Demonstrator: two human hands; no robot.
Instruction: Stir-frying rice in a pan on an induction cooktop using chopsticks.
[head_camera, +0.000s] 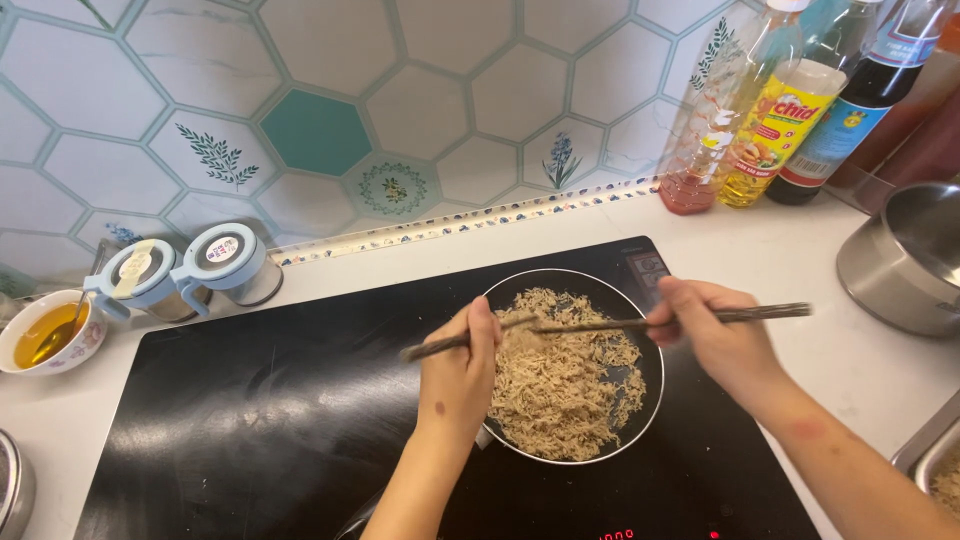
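Centrally, a dark pan (640, 400) of shredded, pale brown food (560, 385) on a black cooktop (250, 420). Left hand (458, 375) and right hand (715, 340) each closed around one chopstick (435, 347), (770, 313), tips over the food. Left of pan: two lidded jars (190, 270), bowl of yellow oil (50, 335). Behind-right: three bottles (790, 110), steel pot (905, 260). White counter (800, 250), hexagon-tiled wall (400, 90).

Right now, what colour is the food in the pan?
The shredded food in the pan is light tan-brown, seen best in the head view.
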